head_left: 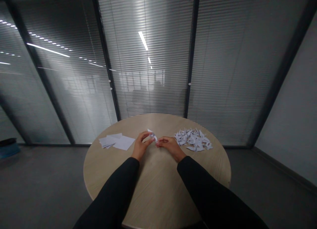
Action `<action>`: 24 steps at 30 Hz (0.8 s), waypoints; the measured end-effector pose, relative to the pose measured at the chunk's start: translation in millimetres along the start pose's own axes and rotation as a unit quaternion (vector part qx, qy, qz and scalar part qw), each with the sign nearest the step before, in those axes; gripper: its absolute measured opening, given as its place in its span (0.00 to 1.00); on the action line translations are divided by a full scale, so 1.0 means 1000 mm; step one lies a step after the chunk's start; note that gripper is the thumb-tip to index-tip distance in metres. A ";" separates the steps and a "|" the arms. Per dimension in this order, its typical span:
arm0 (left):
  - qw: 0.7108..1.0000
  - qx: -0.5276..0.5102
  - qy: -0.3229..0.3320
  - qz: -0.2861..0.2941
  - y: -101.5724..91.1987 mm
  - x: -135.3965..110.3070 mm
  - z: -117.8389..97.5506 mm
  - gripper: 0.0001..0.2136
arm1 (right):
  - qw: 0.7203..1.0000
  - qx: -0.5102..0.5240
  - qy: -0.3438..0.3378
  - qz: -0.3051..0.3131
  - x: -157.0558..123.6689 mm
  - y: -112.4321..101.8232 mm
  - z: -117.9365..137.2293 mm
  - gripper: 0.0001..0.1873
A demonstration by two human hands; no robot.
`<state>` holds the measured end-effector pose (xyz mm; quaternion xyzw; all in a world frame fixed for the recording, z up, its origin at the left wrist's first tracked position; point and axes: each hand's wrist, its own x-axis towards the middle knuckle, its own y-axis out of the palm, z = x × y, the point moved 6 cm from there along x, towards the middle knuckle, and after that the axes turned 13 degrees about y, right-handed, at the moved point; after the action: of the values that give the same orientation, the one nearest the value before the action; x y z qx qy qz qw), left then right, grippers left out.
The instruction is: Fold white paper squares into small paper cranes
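Between my two hands, above the middle of the round table, is a small piece of folded white paper. My left hand pinches it from the left, thumb and fingers closed on its edge. From the right, my right hand grips its lower corner between thumb and fingertips. The exact folds are too small to make out. Flat white paper sheets lie loosely overlapped left of my left hand. Right of my right hand lies a pile of small folded paper pieces with pointed ends.
The round wooden table has a curved edge on all sides. Behind it stands a glass partition with blinds and dark frames. A blue bin with a dark rim is on the floor at far left. A plain wall is at right.
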<state>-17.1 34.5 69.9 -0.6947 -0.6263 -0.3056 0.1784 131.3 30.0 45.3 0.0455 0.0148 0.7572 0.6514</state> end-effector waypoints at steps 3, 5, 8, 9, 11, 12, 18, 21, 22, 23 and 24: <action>0.999 -0.008 -0.032 -0.012 -0.001 0.000 0.007 0.12 | 0.999 -0.016 0.002 0.028 0.000 0.005 -0.002 0.18; 0.998 -0.020 -0.055 -0.022 -0.002 -0.001 0.011 0.12 | 0.998 -0.028 0.005 0.049 0.001 0.009 -0.004 0.19; 0.996 -0.029 -0.078 -0.018 -0.003 -0.001 0.016 0.14 | 0.996 -0.051 0.006 0.073 0.000 0.014 -0.005 0.19; 0.996 -0.030 -0.083 -0.010 -0.002 -0.001 0.018 0.14 | 0.995 -0.060 0.003 0.082 -0.001 0.016 -0.003 0.18; 0.995 -0.032 -0.093 0.006 -0.002 -0.001 0.020 0.15 | 0.992 -0.078 -0.010 0.101 -0.004 0.019 0.001 0.17; 0.994 -0.033 -0.100 0.009 -0.002 -0.002 0.022 0.15 | 0.990 -0.088 -0.021 0.107 -0.006 0.019 0.004 0.17; 0.982 -0.087 -0.165 0.042 0.003 -0.008 0.028 0.17 | 0.982 -0.141 -0.124 -0.027 -0.011 0.001 0.023 0.14; 0.973 -0.100 -0.200 0.062 0.006 -0.012 0.029 0.17 | 0.980 -0.137 -0.139 -0.035 -0.008 -0.002 0.022 0.16; 0.971 -0.099 -0.208 0.067 0.007 -0.013 0.028 0.17 | 0.980 -0.137 -0.140 -0.027 -0.006 -0.002 0.021 0.16; 0.969 -0.098 -0.215 0.071 0.008 -0.014 0.028 0.16 | 0.980 -0.140 -0.141 -0.018 -0.005 -0.001 0.020 0.17; 0.968 -0.096 -0.221 0.074 0.009 -0.015 0.027 0.16 | 0.979 -0.143 -0.142 -0.010 -0.004 0.000 0.019 0.17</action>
<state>-3.7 39.1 41.4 -0.8033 -0.5646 -0.1891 -0.0103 133.5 25.2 63.9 0.0583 -0.1859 0.7307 0.6543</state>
